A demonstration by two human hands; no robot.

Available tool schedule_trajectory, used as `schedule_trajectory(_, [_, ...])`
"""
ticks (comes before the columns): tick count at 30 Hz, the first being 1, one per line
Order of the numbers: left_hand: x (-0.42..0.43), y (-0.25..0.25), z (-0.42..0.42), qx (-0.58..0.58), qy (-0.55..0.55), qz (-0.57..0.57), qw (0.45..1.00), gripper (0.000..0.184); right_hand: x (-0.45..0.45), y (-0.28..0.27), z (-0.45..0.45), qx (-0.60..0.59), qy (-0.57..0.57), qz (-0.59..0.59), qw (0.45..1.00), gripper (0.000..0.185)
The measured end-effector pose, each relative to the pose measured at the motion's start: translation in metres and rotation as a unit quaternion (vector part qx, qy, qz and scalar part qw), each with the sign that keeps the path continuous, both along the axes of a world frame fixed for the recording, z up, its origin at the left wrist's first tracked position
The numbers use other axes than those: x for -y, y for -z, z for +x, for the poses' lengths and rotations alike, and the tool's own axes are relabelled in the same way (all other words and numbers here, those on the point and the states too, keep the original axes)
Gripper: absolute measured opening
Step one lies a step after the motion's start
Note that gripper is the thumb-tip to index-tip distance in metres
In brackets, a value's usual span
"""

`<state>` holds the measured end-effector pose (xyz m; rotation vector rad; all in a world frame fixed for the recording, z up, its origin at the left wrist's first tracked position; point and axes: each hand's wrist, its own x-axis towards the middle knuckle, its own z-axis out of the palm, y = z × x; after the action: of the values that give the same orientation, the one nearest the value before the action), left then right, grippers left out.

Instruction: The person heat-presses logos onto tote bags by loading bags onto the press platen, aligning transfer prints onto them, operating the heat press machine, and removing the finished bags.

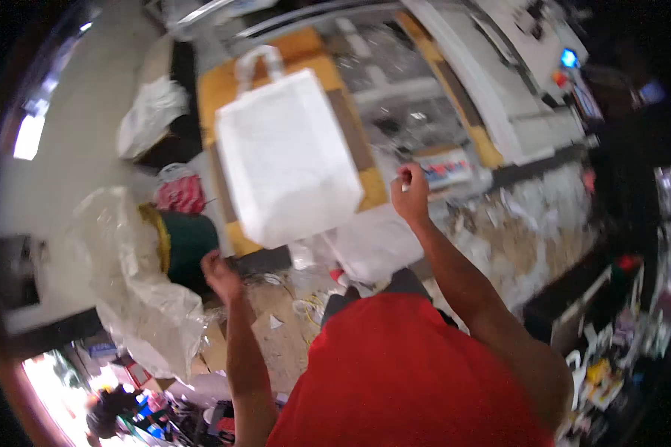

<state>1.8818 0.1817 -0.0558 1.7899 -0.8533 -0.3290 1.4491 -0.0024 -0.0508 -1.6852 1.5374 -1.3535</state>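
A white tote bag (291,156) lies flat on the yellow-and-brown board, its handle loop pointing away from me. My right hand (410,192) is raised to the right of the bag, fingers curled in, with nothing visible in them. Just beyond it lies a small white box (447,170) with blue and red print. On the other side, my left hand (221,276) hangs beside a dark green bucket (190,246), fingers loosely bent and apart. It appears to hold nothing, though blur softens its outline. Neither hand touches the bag.
Another white fabric piece (373,242) lies at the near edge, by my legs. Crumpled clear plastic sheeting (138,298) drapes beside the bucket. A red-and-white bundle (180,190) sits behind it. Scraps litter the floor (529,231) at right. A long pale machine part (462,67) runs along the right.
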Motion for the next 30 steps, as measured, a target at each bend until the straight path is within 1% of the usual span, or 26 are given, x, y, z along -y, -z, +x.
schedule_trajectory(1, [-0.030,0.014,0.002,0.074,-0.013,0.029,0.997,0.026,-0.003,0.023,-0.033,-0.009,0.043,0.025,0.999,0.018])
schedule_trajectory(2, [-0.064,0.032,0.000,0.084,-0.026,0.058,0.994,0.029,-0.008,0.050,-0.066,-0.017,0.083,0.048,0.995,0.017])
schedule_trajectory(3, [-0.103,0.050,-0.005,0.200,0.016,0.200,0.959,0.034,-0.015,0.085,-0.104,-0.088,0.088,0.105,0.987,0.018])
schedule_trajectory(4, [-0.160,0.107,0.004,0.164,-0.020,0.320,0.933,0.036,-0.016,0.116,-0.139,-0.094,0.094,0.118,0.984,0.018])
schedule_trajectory(5, [-0.201,0.116,-0.020,0.272,0.135,0.404,0.863,0.034,-0.014,0.147,-0.171,-0.165,0.063,0.168,0.970,0.016])
schedule_trajectory(6, [-0.276,0.172,-0.019,0.090,0.225,0.424,0.873,0.031,-0.008,0.174,-0.197,-0.232,0.026,0.216,0.948,0.014])
schedule_trajectory(7, [-0.282,0.126,-0.064,0.010,0.288,0.595,0.751,0.030,0.004,0.202,-0.217,-0.259,0.027,0.258,0.930,0.012])
schedule_trajectory(8, [-0.293,0.111,-0.099,-0.046,0.301,0.643,0.703,0.030,0.024,0.219,-0.230,-0.259,0.017,0.265,0.929,0.012])
schedule_trajectory(10, [-0.323,0.097,-0.146,-0.128,0.281,0.665,0.680,0.031,0.070,0.250,-0.245,-0.443,-0.048,0.300,0.843,0.025])
schedule_trajectory(11, [-0.332,0.093,-0.167,-0.165,0.267,0.670,0.673,0.032,0.092,0.264,-0.249,-0.443,-0.059,0.303,0.842,0.025])
schedule_trajectory(13, [-0.339,0.089,-0.203,-0.229,0.233,0.677,0.660,0.033,0.129,0.285,-0.251,-0.489,-0.134,0.258,0.822,0.046])
schedule_trajectory(14, [-0.342,0.089,-0.217,-0.264,0.212,0.678,0.652,0.034,0.143,0.289,-0.247,-0.487,-0.143,0.257,0.822,0.046])
schedule_trajectory(16, [-0.349,0.087,-0.238,-0.352,0.147,0.677,0.629,0.036,0.163,0.292,-0.237,-0.535,-0.149,0.251,0.793,0.061])
schedule_trajectory(17, [-0.353,0.089,-0.244,-0.398,0.110,0.672,0.614,0.037,0.168,0.293,-0.236,-0.533,-0.157,0.252,0.792,0.061])
schedule_trajectory(18, [-0.362,0.093,-0.245,-0.408,0.107,0.668,0.613,0.038,0.173,0.292,-0.235,-0.548,-0.164,0.260,0.778,0.061])
schedule_trajectory(19, [-0.371,0.098,-0.246,-0.336,0.196,0.653,0.649,0.040,0.177,0.290,-0.232,-0.563,-0.170,0.265,0.764,0.061])
schedule_trajectory(20, [-0.360,0.094,-0.248,-0.337,0.191,0.654,0.650,0.040,0.181,0.297,-0.233,-0.561,-0.175,0.264,0.765,0.061])
schedule_trajectory(22, [-0.326,0.081,-0.251,-0.165,0.273,0.667,0.673,0.043,0.192,0.307,-0.246,-0.560,-0.183,0.252,0.768,0.053])
schedule_trajectory(23, [-0.328,0.084,-0.248,-0.165,0.272,0.667,0.674,0.043,0.194,0.303,-0.250,-0.568,-0.182,0.200,0.777,0.040])
schedule_trajectory(24, [-0.329,0.088,-0.243,-0.231,0.228,0.667,0.671,0.044,0.195,0.298,-0.253,-0.568,-0.182,0.199,0.777,0.040])
schedule_trajectory(25, [-0.331,0.091,-0.239,-0.295,0.183,0.661,0.665,0.044,0.198,0.292,-0.256,-0.522,-0.186,0.210,0.805,0.033])
schedule_trajectory(26, [-0.327,0.093,-0.239,-0.295,0.185,0.657,0.669,0.044,0.202,0.287,-0.259,-0.476,-0.189,0.217,0.831,0.026])
schedule_trajectory(27, [-0.322,0.096,-0.239,-0.248,0.211,0.659,0.678,0.043,0.204,0.282,-0.261,-0.477,-0.187,0.212,0.832,0.026])
schedule_trajectory(29, [-0.309,0.100,-0.234,-0.152,0.259,0.658,0.691,0.040,0.201,0.277,-0.262,-0.409,-0.164,0.306,0.844,0.016])
schedule_trajectory(30, [-0.290,0.092,-0.235,-0.150,0.261,0.655,0.693,0.040,0.198,0.277,-0.265,-0.409,-0.161,0.303,0.846,0.016])
